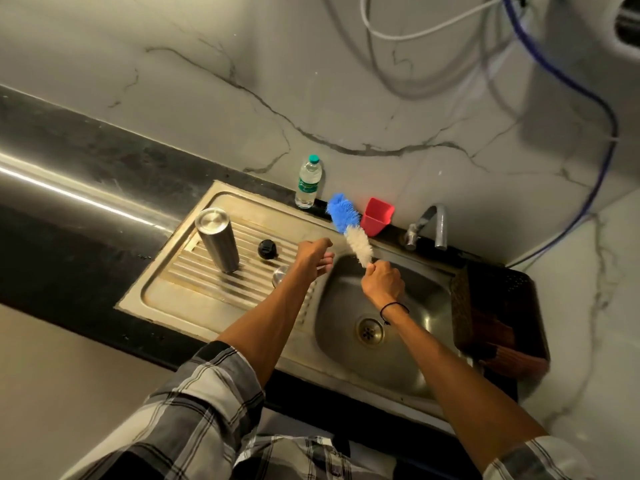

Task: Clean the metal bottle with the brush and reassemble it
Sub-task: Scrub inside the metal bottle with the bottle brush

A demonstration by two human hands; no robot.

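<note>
**Brush raised over the sink, bottle waiting on the drainboard**

I see the steel sink (221,308) set into a dark counter (52,216), its basin toward the right end and the ribbed drainboard to the left. A dark basket (498,317) sits at the basin's right edge. The metal bottle (217,240) stands upside down near the drainboard's back left corner, touched by neither hand. A plastic water bottle (308,181) and a red cup (376,216) stand along the sink's back edge. My right hand (382,284) grips the brush (349,225) by its handle, bristles tilted up over the basin. My left hand (313,256) hovers loosely curled, holding nothing. The black cap (267,249) lies mid-drainboard.
</note>
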